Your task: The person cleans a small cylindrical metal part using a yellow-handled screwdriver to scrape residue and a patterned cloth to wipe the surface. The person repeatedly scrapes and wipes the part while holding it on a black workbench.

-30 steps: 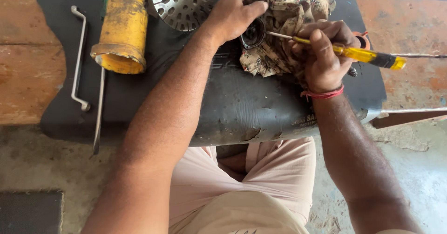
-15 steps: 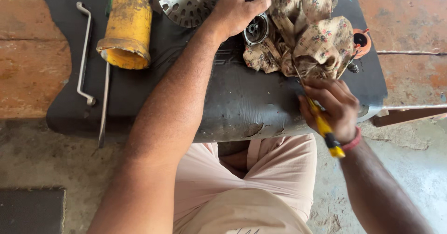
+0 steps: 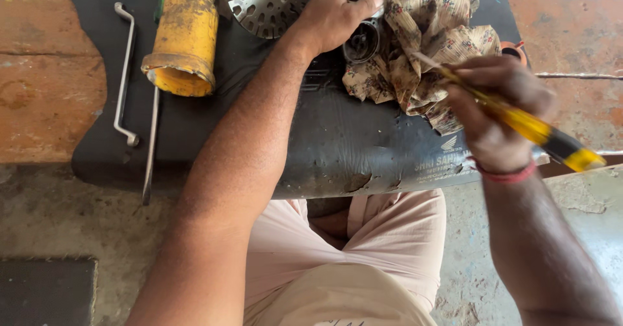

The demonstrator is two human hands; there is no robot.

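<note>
Bare forearms, red wrist thread (image 3: 506, 173), seemingly pale pink trousers (image 3: 363, 254).

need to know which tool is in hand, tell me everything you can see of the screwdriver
The screwdriver has a translucent yellow handle with a black band near its butt and a thin metal shaft. The right hand grips the handle, fingers wrapped round it. It lies slanted, butt toward the lower right, tip up and left, at the edge of the patterned cloth. Whether the tip touches the cloth cannot be told, and motion blurs it.

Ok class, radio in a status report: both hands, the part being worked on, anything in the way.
Left hand gripping small black round part beside perforated metal disc. Right hand holding yellow-handled screwdriver, tip toward patterned cloth. Cloth crowds the part.
</note>
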